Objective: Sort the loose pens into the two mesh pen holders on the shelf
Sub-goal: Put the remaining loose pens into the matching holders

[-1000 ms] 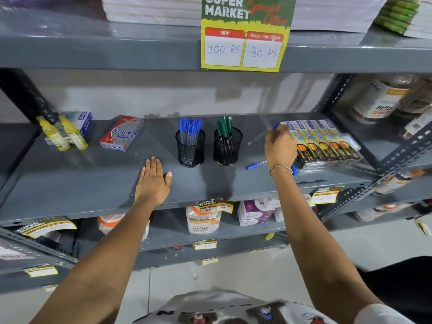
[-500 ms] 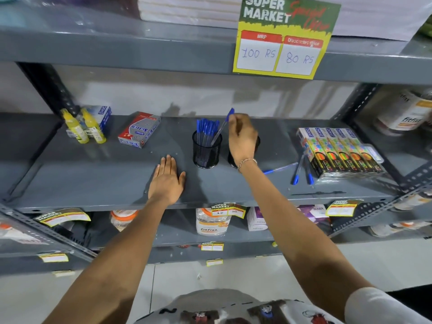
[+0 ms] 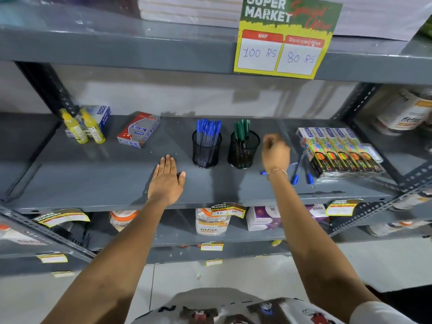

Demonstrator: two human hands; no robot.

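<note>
I see my right hand point(image 3: 275, 152) with fingers loosely curled and blurred; I cannot tell whether they pinch anything. It hovers just right of the black mesh holder of green pens point(image 3: 243, 149). My left hand point(image 3: 166, 181) lies flat, fingers together, on the grey metal shelf point(image 3: 93, 178), left of the black mesh holder of blue pens point(image 3: 207, 148). Loose blue-capped pens point(image 3: 297, 170) lie beside the colourful boxed packs point(image 3: 339, 150).
</note>
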